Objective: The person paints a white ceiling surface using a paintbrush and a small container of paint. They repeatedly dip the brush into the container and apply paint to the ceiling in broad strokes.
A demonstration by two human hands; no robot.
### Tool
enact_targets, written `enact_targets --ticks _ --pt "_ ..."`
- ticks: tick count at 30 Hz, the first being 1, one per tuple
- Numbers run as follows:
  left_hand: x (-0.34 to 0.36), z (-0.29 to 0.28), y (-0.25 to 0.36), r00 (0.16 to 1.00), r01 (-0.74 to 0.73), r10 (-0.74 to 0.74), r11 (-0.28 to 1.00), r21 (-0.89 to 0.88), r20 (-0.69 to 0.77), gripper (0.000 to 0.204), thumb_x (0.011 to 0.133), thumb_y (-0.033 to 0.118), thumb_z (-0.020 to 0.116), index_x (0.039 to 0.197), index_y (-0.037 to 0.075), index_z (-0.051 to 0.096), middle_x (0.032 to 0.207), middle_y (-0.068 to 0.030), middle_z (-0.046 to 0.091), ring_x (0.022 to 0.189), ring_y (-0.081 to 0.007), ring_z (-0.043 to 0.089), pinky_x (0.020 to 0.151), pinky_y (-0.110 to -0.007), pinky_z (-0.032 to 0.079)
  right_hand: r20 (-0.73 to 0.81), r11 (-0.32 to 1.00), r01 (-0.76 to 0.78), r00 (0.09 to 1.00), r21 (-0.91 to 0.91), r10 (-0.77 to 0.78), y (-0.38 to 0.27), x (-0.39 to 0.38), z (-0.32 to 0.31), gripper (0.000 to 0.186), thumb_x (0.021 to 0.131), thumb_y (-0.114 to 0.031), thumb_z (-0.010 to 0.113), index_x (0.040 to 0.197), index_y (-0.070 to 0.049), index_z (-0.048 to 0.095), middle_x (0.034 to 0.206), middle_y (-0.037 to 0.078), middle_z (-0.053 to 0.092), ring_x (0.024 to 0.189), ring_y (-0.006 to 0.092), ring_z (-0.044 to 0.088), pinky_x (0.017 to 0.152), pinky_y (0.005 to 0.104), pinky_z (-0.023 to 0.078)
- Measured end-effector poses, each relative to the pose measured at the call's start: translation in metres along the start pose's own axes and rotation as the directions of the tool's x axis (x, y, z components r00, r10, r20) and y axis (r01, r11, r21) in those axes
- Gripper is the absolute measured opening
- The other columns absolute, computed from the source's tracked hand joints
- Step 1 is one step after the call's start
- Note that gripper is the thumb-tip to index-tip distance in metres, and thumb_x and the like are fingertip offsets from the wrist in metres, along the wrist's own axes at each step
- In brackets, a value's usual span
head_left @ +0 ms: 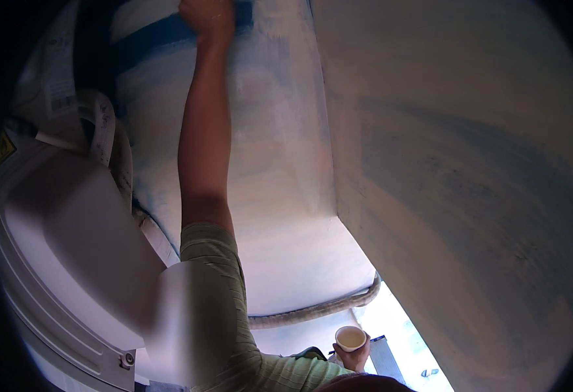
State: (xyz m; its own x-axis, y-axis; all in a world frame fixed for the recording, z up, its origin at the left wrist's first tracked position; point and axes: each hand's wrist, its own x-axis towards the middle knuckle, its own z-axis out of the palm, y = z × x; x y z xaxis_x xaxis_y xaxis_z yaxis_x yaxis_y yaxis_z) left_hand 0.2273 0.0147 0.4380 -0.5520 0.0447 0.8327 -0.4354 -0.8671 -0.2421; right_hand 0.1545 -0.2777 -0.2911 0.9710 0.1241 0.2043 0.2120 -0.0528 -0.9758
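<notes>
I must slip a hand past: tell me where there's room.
Free: pale wall between raised left arm and corner; broad wall right of that corner. Crowded: left of the arm, by white unit and pipes.

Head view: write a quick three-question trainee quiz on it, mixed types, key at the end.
1. Multiple choice. What does the right hand hold?
a) a hammer
b) a cup
c) a bottle

2. True or false. The large white casing stands along the right side of the picture.

3. Fill in. The left hand is raised in front of the wall, at a band coloured ____.

Key:
1. b
2. False; it is on the left side.
3. blue
</notes>
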Motion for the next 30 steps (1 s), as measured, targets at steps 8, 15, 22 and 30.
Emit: enact_targets --ticks 8,15,22,30 --pt "-0.057 0.079 -0.007 0.994 -0.098 0.064 0.891 0.442 0.09 0.018 0.089 0.01 0.063 0.101 -0.001 0.071 0.076 -0.0289 0.067 0.07 -0.0485 0.067 0.063 -0.055 0.052 -0.017 0.999 0.025 1.0 0.035 -0.025 0.011 0.004 0.002 0.085 0.059 -0.02 0.097 0.125 0.0 0.049 0.109 0.017 0.067 0.101 0.0296 0.068 0.089 0.0418 0.055" --pt "-0.017 0.042 -0.01 0.985 -0.09 0.116 0.976 0.196 -0.126 0.033 0.096 0.024 0.064 0.084 -0.006 0.069 0.073 -0.0266 0.068 0.067 -0.0413 0.068 0.062 -0.048 0.05 -0.039 0.998 0.063 0.997 0.007 -0.063 0.032 0.008 0.005 0.086 0.058 -0.022 0.098 0.125 0.0 0.049 0.108 0.017 0.067 0.101 0.03 0.068 0.089 0.043 0.054" --pt "0.085 -0.08 -0.149 0.734 -0.45 0.674 0.57 0.688 -0.078 0.024 0.089 0.033 0.07 0.096 0.011 0.075 0.089 -0.01 0.075 0.075 -0.0288 0.073 0.068 -0.041 0.057 0.014 0.997 0.055 0.998 -0.055 -0.054 0.01 0.009 -0.001 0.089 0.057 -0.024 0.098 0.127 0.002 0.048 0.111 0.018 0.066 0.103 0.0306 0.068 0.09 0.0418 0.056" --pt "0.077 -0.088 -0.114 0.966 -0.18 0.256 0.547 0.817 0.042 0.029 0.094 0.029 0.068 0.118 0.014 0.074 0.112 -0.0115 0.076 0.104 -0.031 0.072 0.088 -0.04 0.058 -0.064 0.984 0.144 0.986 -0.103 -0.151 0.041 0.017 -0.003 0.094 0.055 -0.038 0.1 0.124 0.002 0.049 0.107 0.018 0.066 0.099 0.0331 0.069 0.084 0.0445 0.056"
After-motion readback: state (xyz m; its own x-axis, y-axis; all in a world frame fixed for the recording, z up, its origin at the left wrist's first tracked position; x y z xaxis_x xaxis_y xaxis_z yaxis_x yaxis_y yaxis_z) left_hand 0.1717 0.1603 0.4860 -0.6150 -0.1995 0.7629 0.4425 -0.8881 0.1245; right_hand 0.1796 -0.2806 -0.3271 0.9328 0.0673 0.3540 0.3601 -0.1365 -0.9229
